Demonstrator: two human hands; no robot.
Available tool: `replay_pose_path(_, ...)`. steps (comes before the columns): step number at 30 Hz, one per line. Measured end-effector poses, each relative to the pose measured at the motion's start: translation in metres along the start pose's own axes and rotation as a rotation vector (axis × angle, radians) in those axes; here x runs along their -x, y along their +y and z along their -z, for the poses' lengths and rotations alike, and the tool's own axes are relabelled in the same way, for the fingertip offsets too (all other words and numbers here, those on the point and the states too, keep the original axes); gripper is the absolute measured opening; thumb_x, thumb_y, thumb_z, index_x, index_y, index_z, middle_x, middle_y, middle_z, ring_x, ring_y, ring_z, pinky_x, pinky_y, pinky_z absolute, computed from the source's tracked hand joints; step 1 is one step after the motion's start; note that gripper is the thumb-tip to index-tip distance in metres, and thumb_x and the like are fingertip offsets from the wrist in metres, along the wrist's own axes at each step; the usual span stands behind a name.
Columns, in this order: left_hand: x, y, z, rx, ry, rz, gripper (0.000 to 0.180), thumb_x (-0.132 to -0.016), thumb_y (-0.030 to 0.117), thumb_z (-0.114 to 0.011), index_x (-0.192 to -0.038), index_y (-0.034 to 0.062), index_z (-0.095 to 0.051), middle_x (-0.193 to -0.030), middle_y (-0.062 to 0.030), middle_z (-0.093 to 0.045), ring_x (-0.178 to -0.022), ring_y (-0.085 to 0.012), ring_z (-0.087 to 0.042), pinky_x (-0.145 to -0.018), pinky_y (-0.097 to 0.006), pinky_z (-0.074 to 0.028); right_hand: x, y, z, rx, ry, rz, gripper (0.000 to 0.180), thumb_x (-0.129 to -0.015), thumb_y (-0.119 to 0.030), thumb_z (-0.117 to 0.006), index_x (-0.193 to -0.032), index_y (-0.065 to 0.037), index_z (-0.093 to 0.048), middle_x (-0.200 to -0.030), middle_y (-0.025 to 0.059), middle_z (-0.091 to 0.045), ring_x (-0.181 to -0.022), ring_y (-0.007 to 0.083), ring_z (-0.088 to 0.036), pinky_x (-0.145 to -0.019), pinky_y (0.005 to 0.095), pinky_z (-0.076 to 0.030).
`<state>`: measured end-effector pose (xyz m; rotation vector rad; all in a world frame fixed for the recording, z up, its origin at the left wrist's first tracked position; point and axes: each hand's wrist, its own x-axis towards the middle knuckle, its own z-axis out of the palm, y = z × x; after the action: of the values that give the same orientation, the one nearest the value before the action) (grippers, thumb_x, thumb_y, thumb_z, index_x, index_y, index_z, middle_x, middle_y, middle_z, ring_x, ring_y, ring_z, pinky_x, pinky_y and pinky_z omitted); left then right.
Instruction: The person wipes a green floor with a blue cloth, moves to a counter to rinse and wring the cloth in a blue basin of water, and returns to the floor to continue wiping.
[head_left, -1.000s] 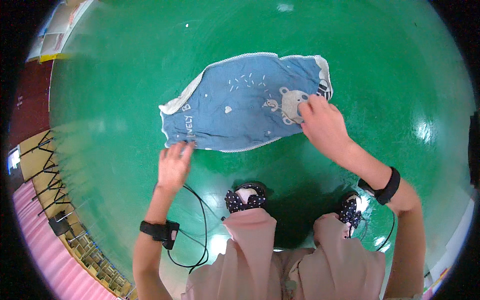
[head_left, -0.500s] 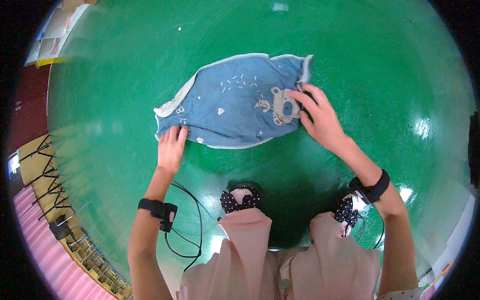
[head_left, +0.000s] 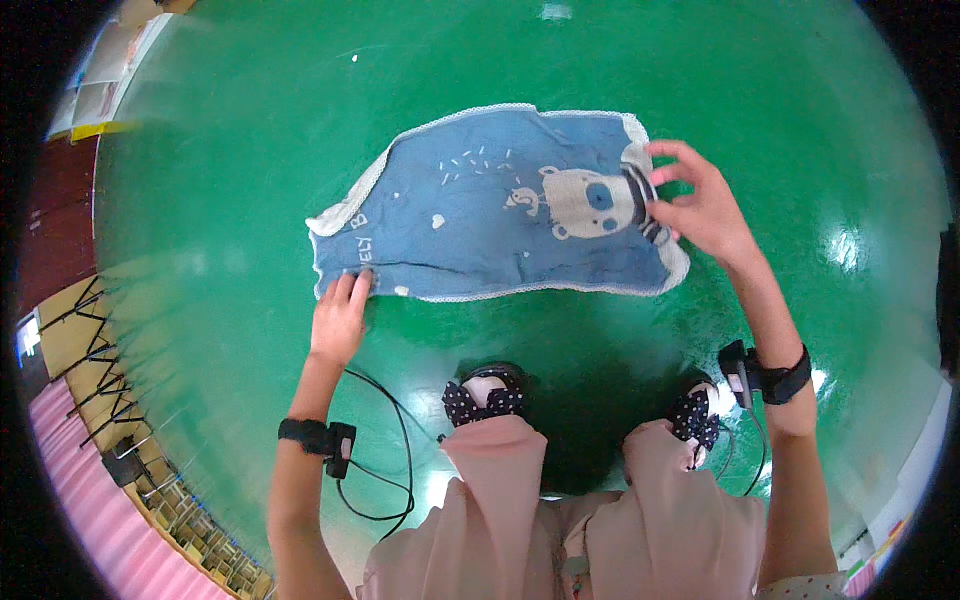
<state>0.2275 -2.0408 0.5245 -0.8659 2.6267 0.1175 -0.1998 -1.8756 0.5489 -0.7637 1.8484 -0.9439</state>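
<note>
A blue cloth towel (head_left: 480, 220) with a white lacy border lies spread on the green floor. It bears a pale bear figure (head_left: 585, 205), white dashes and small hearts; its upper left edge is folded over, showing a white underside. My left hand (head_left: 340, 318) rests its fingertips on the lower left corner, fingers stretched out and pressing the cloth down. At the right end my right hand (head_left: 705, 208) has thumb and fingers around the edge, which curls up beneath them near the striped part of the bear.
My shoes (head_left: 484, 396) with dotted bows stand just below the towel. A black cable (head_left: 408, 470) loops on the floor beside my left forearm, and both wrists wear black straps (head_left: 305, 434). Folding-leg furniture (head_left: 95, 345) and a pink curtain (head_left: 90, 460) are at far left.
My right hand has moved right, drawing out the towel's right end, so the bear and the striped part show more fully. My left hand has slid slightly down on the left corner.
</note>
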Motion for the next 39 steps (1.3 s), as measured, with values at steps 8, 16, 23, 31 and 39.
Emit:
replay_pose_path(8, 0.035, 0.028, 0.008, 0.217, -0.101, -0.022, 0.052, -0.065, -0.005, -0.052, -0.115, 0.0073, -0.046, -0.094, -0.0144, -0.054, -0.085, -0.0324, -0.057, -0.067, -0.041, -0.050, 0.018, 0.036, -0.040, 0.773, 0.126, 0.741, 0.038, -0.067, -0.001, -0.057, -0.104, -0.009, -0.057, -0.119, 0.0116, -0.051, -0.109, 0.0309, -0.050, -0.086, 0.0412, -0.044)
replay_pose_path(16, 0.132, 0.010, -0.025, 0.136, -0.305, 0.231, 0.053, -0.067, -0.005, -0.052, -0.117, 0.0142, -0.047, -0.099, -0.0107, -0.053, -0.092, -0.0314, -0.055, -0.072, -0.042, -0.049, 0.032, 0.012, -0.174, 0.832, -0.283, 0.953, 0.044, -0.076, -0.022, -0.056, -0.119, -0.018, -0.054, -0.138, 0.0088, -0.035, -0.129, 0.0432, -0.023, -0.099, 0.0674, -0.015)
replay_pose_path(23, 0.113, 0.015, -0.020, 0.336, -0.089, 0.107, 0.062, -0.078, 0.012, -0.057, -0.134, 0.0073, -0.032, -0.139, -0.0194, -0.028, -0.126, -0.0391, -0.030, -0.100, -0.047, -0.031, -0.052, 0.008, -0.226, 0.658, -0.381, 1.250, 0.039, -0.076, -0.043, -0.058, -0.114, -0.037, -0.057, -0.141, -0.0008, -0.032, -0.133, 0.0400, -0.015, -0.098, 0.0691, -0.012)
replay_pose_path(31, -0.062, -0.050, -0.007, 0.323, 0.272, 0.139, 0.062, -0.086, 0.026, -0.051, -0.139, 0.0089, -0.025, -0.145, -0.0172, -0.019, -0.133, -0.0362, -0.020, -0.104, -0.049, -0.024, -0.145, -0.042, -0.162, 1.022, 0.017, 1.020, 0.044, -0.084, -0.044, -0.048, -0.127, -0.042, -0.043, -0.142, -0.0024, -0.031, -0.132, 0.0328, -0.023, -0.099, 0.0600, -0.023)
replay_pose_path(39, -0.127, -0.026, 0.007, 0.326, 0.395, 0.201, 0.064, -0.085, 0.031, -0.051, -0.140, 0.0112, -0.024, -0.147, -0.0108, -0.017, -0.134, -0.0298, -0.020, -0.104, -0.052, -0.024, -0.100, -0.059, -0.139, 1.205, -0.077, 0.593, 0.063, -0.080, -0.018, -0.052, -0.137, -0.027, -0.029, -0.146, 0.0033, -0.021, -0.133, 0.0331, -0.019, -0.100, 0.0602, -0.023)
